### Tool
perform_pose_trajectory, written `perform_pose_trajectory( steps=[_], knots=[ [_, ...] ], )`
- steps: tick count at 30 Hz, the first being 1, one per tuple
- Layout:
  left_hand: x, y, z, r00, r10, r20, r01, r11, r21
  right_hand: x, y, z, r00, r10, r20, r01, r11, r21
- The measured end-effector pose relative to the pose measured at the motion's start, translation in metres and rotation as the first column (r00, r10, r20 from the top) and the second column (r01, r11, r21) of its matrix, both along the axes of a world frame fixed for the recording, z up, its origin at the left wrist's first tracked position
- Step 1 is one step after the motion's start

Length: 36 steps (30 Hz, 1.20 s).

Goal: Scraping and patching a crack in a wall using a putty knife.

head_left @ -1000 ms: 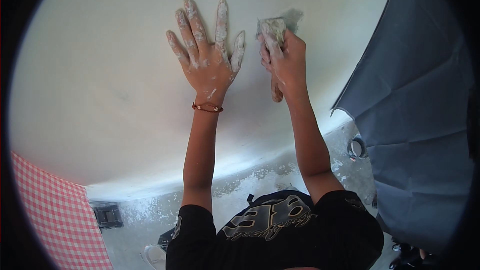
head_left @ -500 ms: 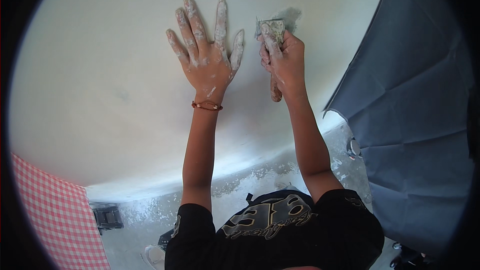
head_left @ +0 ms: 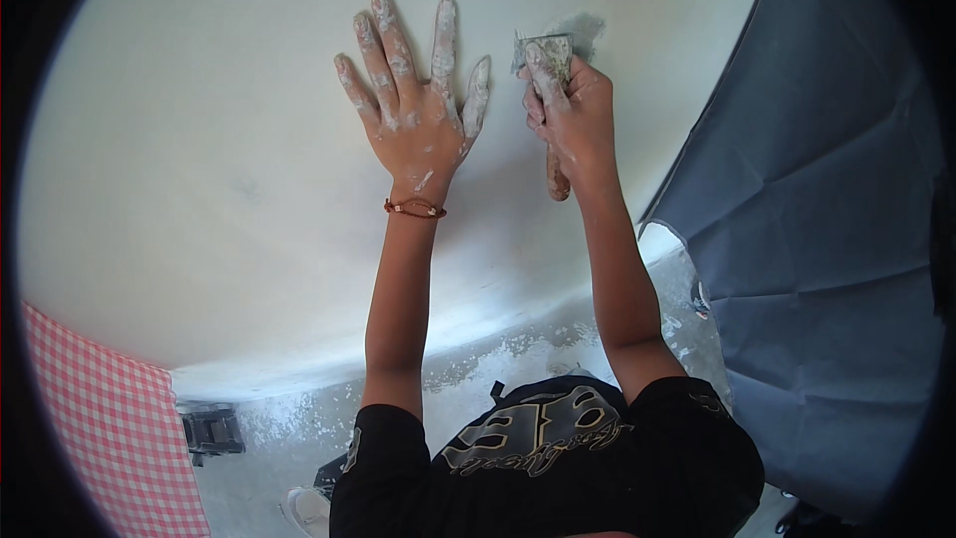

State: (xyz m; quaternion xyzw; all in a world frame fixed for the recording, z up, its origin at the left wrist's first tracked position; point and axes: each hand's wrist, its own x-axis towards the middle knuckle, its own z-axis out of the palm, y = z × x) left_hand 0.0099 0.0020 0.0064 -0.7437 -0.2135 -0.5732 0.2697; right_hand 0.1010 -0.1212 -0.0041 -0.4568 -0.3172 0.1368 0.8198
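My left hand (head_left: 416, 120) lies flat on the pale wall (head_left: 239, 100) with its fingers spread, white plaster smeared over them. A cord bracelet (head_left: 414, 208) circles that wrist. To its right, my right hand (head_left: 578, 110) is closed around a putty knife (head_left: 558, 174), thumb along the plaster-caked blade and the wooden handle pointing down. The blade's edge is against the wall at a grey damp-looking patch (head_left: 586, 28). Part of the handle is hidden by my fingers.
A dark grey cloth (head_left: 817, 219) hangs along the right side. At the lower left hangs a pink-and-white checked cloth (head_left: 110, 408), with a black object (head_left: 212, 431) on the floor beside it. The grey floor (head_left: 279, 418) is spattered white.
My right hand and the putty knife have shifted slightly to the right. The left hand stays spread on the wall, almost in the same place.
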Motion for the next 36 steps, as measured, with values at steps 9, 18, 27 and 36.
perform_pose_trajectory(
  steps=[9,18,27,36],
  knots=[
    [-0.001,-0.002,0.001,1.000,0.012,-0.013,-0.012,1.000,-0.024,-0.003,-0.001,0.001,1.000,0.000,-0.005,0.000,1.000,0.018],
    [-0.002,-0.004,0.000,1.000,-0.003,-0.023,0.003,1.000,-0.002,-0.023,-0.034,-0.014,0.763,-0.386,0.518,0.445,0.896,0.012],
    [-0.001,-0.006,0.002,0.999,-0.002,-0.036,0.001,1.000,-0.017,0.003,-0.010,-0.030,0.441,-0.578,0.687,0.693,0.705,0.148],
    [-0.002,-0.012,0.007,1.000,0.017,-0.017,-0.018,1.000,-0.025,-0.010,-0.009,-0.031,0.421,-0.551,0.721,0.715,0.690,0.110]
  ],
)
